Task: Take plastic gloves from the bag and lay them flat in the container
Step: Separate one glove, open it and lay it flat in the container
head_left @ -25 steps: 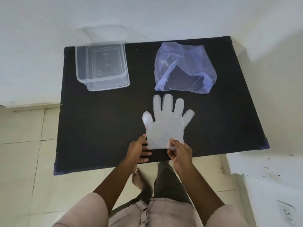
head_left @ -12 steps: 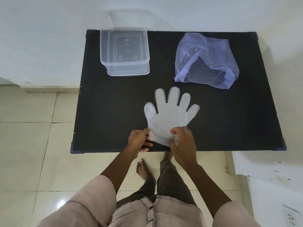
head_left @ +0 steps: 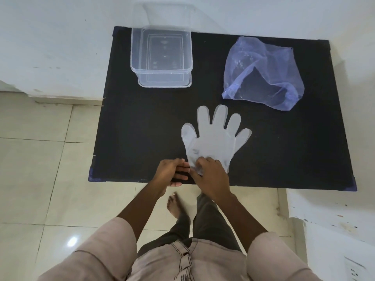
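The black table (head_left: 142, 128) is carrying the clear container (head_left: 162, 77) at the far left, the bag (head_left: 261, 72) far right and a glove (head_left: 213, 142) lying flat near the front. Both forearms are reaching forward: the right hand (head_left: 211, 175), knuckles up, is pinching the glove's cuff, while the left hand (head_left: 172, 172), fingers loosely apart, is resting just beside it.

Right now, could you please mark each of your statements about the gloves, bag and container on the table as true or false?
1. The plastic glove lies spread on the black table with its fingers pointing away from the person. True.
2. The glove is already inside the clear container. False: it is on the table, nearer the person; the container holds no glove.
3. The right hand grips the glove's cuff. True.
4. The bluish bag sits left of the container. False: it is to the right.
5. The left hand rests in the bag. False: it is at the near table edge beside the cuff.
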`<move>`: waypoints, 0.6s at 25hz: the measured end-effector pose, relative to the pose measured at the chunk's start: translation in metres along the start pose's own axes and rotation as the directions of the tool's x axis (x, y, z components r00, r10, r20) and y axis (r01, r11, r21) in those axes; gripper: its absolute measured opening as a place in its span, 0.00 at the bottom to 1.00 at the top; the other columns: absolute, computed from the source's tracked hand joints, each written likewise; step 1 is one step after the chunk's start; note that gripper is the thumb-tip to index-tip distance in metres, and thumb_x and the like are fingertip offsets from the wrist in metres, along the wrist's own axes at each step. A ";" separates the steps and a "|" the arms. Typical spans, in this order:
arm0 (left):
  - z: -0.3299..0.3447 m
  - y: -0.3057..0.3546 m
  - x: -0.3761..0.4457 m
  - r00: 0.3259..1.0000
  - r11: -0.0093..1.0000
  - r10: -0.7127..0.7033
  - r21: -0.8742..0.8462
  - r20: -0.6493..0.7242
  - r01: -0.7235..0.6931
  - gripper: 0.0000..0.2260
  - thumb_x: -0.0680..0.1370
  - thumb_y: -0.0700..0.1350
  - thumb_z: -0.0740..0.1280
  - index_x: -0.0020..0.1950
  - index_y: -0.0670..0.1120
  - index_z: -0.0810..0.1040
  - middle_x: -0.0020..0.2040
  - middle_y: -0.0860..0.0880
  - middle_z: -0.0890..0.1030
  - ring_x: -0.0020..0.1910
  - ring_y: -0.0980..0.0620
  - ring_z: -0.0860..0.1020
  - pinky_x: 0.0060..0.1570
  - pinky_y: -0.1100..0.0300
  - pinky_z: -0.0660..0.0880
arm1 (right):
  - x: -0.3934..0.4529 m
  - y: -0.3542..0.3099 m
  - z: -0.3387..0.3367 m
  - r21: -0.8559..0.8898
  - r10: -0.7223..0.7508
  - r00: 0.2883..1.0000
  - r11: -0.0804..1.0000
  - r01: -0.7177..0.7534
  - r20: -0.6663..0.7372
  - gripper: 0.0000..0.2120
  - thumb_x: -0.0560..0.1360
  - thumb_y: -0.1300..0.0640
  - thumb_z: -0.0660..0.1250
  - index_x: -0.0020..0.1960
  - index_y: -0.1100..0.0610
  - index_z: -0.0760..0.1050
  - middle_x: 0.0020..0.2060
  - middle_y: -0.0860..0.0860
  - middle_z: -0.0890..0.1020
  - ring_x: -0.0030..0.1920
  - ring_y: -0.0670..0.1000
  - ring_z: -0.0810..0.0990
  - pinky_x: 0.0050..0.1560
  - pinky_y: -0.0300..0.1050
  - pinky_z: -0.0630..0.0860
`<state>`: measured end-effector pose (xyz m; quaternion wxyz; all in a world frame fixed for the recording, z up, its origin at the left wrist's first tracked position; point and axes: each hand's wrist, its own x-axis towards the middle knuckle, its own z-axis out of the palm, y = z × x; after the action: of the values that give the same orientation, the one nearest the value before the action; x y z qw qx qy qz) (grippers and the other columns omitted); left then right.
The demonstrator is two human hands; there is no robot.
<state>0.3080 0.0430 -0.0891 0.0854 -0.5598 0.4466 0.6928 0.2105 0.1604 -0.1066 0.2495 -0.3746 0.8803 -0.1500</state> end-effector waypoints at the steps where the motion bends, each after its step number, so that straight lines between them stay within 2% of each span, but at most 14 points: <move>1: 0.001 0.000 0.000 1.000 1.000 0.003 -0.001 -0.010 -0.003 0.14 0.78 0.49 0.63 0.47 0.43 0.85 0.39 0.49 0.87 0.38 0.48 0.83 0.41 0.55 0.77 | 0.002 -0.001 0.001 0.012 0.025 0.999 1.000 -0.025 -0.024 0.19 0.74 0.37 0.61 0.52 0.53 0.75 0.48 0.51 0.82 0.49 0.51 0.77 0.49 0.51 0.79; 5: 0.002 -0.002 0.001 1.000 1.000 0.017 0.012 -0.013 -0.017 0.15 0.78 0.50 0.63 0.46 0.43 0.85 0.41 0.48 0.87 0.38 0.49 0.83 0.41 0.56 0.76 | 0.006 -0.003 0.002 0.013 0.075 0.995 0.997 -0.074 -0.071 0.18 0.74 0.39 0.63 0.50 0.53 0.79 0.47 0.51 0.83 0.48 0.50 0.78 0.51 0.50 0.78; 9: 0.002 -0.003 0.002 1.000 0.999 0.021 0.030 -0.019 -0.020 0.14 0.78 0.50 0.63 0.46 0.44 0.85 0.43 0.48 0.87 0.37 0.50 0.83 0.41 0.56 0.76 | 0.008 -0.005 0.002 0.061 0.127 0.987 0.991 -0.122 -0.095 0.14 0.77 0.47 0.64 0.48 0.56 0.80 0.44 0.53 0.83 0.46 0.52 0.79 0.52 0.56 0.78; 12: 0.004 -0.003 0.004 0.998 0.998 0.025 0.052 -0.053 -0.022 0.12 0.76 0.50 0.67 0.46 0.43 0.85 0.43 0.47 0.87 0.36 0.50 0.84 0.38 0.57 0.76 | 0.010 -0.004 0.001 0.126 0.168 0.982 0.979 -0.157 -0.081 0.12 0.77 0.49 0.64 0.48 0.56 0.80 0.45 0.53 0.84 0.47 0.52 0.80 0.55 0.55 0.78; 15: 0.009 -0.003 0.009 0.991 0.986 0.035 0.165 -0.130 -0.013 0.09 0.72 0.49 0.73 0.43 0.43 0.84 0.41 0.47 0.86 0.34 0.50 0.84 0.34 0.60 0.75 | 0.012 -0.002 -0.001 0.182 0.200 0.978 0.966 -0.186 -0.061 0.12 0.78 0.49 0.64 0.49 0.57 0.80 0.46 0.54 0.85 0.46 0.51 0.82 0.57 0.53 0.77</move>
<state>0.3004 0.0481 -0.0989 0.0929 -0.5902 0.5136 0.6159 0.2033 0.1502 -0.1088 0.2598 -0.2574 0.9052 -0.2166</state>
